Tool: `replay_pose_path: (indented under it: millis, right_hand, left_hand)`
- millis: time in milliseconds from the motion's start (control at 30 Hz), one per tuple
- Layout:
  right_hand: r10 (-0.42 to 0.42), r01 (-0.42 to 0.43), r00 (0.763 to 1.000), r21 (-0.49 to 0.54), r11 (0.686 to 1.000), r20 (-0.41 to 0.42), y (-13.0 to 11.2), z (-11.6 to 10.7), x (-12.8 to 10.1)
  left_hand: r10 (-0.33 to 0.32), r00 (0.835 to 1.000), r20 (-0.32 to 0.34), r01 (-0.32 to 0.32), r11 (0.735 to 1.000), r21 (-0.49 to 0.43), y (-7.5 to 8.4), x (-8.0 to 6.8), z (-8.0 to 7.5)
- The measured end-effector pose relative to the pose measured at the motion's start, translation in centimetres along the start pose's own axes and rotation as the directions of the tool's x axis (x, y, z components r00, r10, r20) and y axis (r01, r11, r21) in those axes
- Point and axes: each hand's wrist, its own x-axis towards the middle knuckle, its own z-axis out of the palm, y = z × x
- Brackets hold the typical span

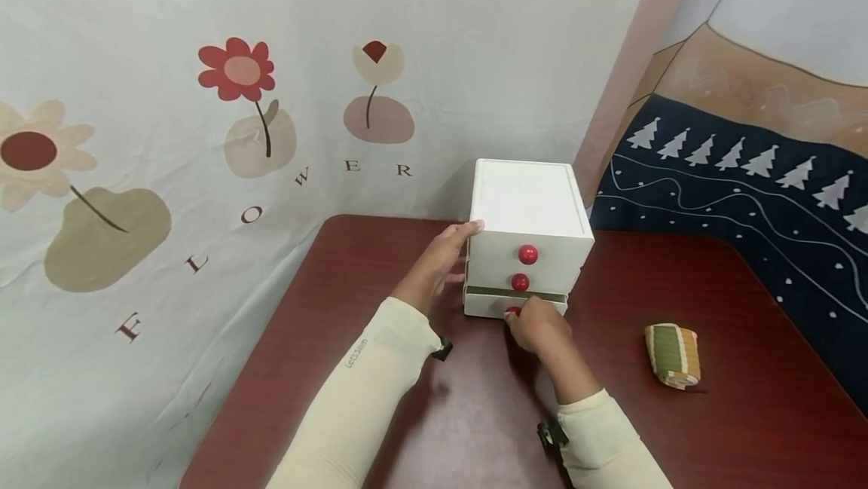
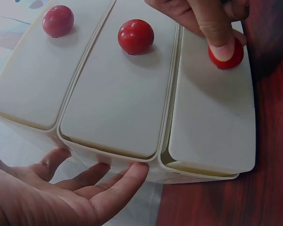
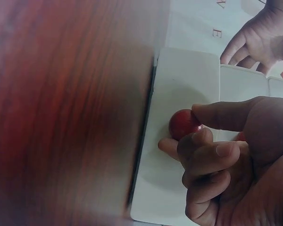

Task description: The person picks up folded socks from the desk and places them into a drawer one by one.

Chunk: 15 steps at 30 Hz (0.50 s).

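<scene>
A white three-drawer cabinet point(image 1: 529, 199) with a round red knob on each drawer stands on the table. My left hand point(image 1: 437, 263) rests against its left side, the thumb at the top front corner; in the left wrist view the extended fingers point(image 2: 120, 193) touch the side wall. Down at the front, my right hand point(image 1: 540, 325) pinches the red knob point(image 3: 183, 125) of the bottom drawer point(image 2: 212, 117) between thumb and fingers. That drawer stands slightly out, with a narrow dark gap above its front. The upper two drawers look closed. The inside of the bottom drawer is hidden.
A rolled cloth point(image 1: 671, 356) with green, yellow and white stripes lies on the dark red table point(image 1: 305, 368) to the right of the cabinet. Close behind the table hangs a wall cloth point(image 1: 305, 82) printed with flowers; a dark blue tree-patterned cloth point(image 1: 732, 195) is at the right.
</scene>
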Motion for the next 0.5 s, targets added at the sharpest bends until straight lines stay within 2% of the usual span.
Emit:
replay_pose_path:
  millis: [167,400,500]
  right_hand:
    - [-0.02,0.02,1.0,-0.022,1.0,0.002,0.5,0.5,-0.5]
    - [-0.015,0.015,0.998,-0.007,1.0,0.061,-1.4,-2.0,-5.0]
    - [-0.024,0.025,0.998,-0.016,1.0,0.066,-1.5,-2.1,-5.5]
  left_hand:
    - [0.002,1.0,0.005,-0.002,1.0,-0.011,-0.2,0.1,0.0]
    - [-0.007,1.0,0.004,0.007,1.0,-0.005,-0.3,0.0,0.1]
    - [-0.005,1.0,-0.003,0.005,1.0,-0.001,-0.3,0.0,0.0]
